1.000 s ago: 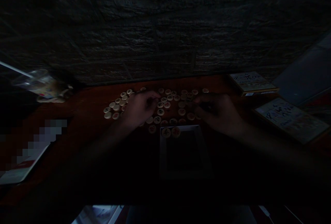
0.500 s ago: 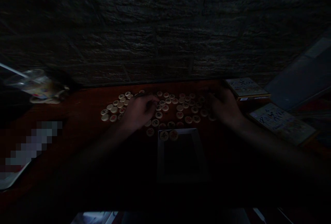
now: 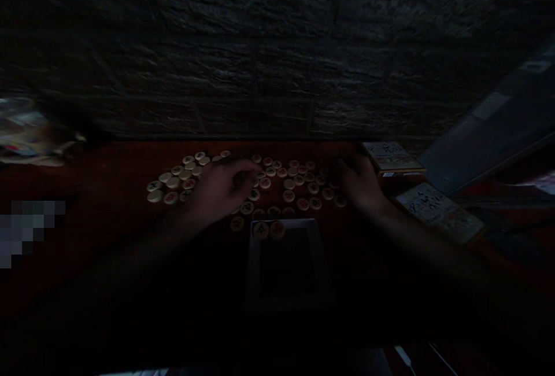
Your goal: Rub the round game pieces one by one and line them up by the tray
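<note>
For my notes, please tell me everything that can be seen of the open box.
The box is rectangular, with pale walls and a dark inside; perhaps cardboard, but too dim to be sure. It seems to lie flat on the table, open side up, its near edge lost in shadow. A black-marked piece and a red-marked piece sit side by side at its far left corner. Neither the left hand nor the right hand touches it.

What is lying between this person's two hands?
In the head view, loose round pieces, some marked in red and others in black, lie on the table between the left hand and right hand.
</note>
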`<state>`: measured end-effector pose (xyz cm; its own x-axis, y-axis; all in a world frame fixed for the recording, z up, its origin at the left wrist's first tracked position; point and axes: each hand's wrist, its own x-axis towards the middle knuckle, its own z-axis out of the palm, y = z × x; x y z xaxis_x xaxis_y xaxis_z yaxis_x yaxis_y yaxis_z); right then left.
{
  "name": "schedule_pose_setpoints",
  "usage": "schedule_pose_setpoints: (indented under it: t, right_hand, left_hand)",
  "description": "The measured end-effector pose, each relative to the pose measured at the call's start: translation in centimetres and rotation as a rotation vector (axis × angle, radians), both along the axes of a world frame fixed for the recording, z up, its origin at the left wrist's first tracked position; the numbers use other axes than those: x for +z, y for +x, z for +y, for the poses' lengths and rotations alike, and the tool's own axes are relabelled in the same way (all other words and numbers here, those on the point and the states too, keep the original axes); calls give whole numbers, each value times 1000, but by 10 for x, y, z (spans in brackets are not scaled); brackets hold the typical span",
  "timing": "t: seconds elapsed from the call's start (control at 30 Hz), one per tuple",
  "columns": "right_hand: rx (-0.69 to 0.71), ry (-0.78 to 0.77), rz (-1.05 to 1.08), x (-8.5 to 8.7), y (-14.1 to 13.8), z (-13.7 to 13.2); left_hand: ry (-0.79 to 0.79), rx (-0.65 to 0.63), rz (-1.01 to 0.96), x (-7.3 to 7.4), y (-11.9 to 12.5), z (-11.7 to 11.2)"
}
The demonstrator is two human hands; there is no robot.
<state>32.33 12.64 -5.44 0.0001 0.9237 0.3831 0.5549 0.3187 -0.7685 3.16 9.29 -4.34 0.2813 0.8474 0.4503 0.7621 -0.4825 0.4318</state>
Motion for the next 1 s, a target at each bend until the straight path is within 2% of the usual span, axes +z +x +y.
schedule_pose_setpoints:
  t: [0.2, 0.4, 0.63, 1.0]
  right_hand:
    - [78, -6, -91, 0, -2, -5]
    - [189, 120, -265, 3, -7, -8]
    - [229, 201, -402, -7, -15, 6]
    - [286, 218, -532, -13, -15, 5]
  left_hand:
    - [-6, -70, 22, -2, 0, 0]
    - [-24, -87, 13, -4, 1, 0]
    - [-55, -97, -3, -6, 1, 1]
    - [-51, -90, 20, -5, 4, -2]
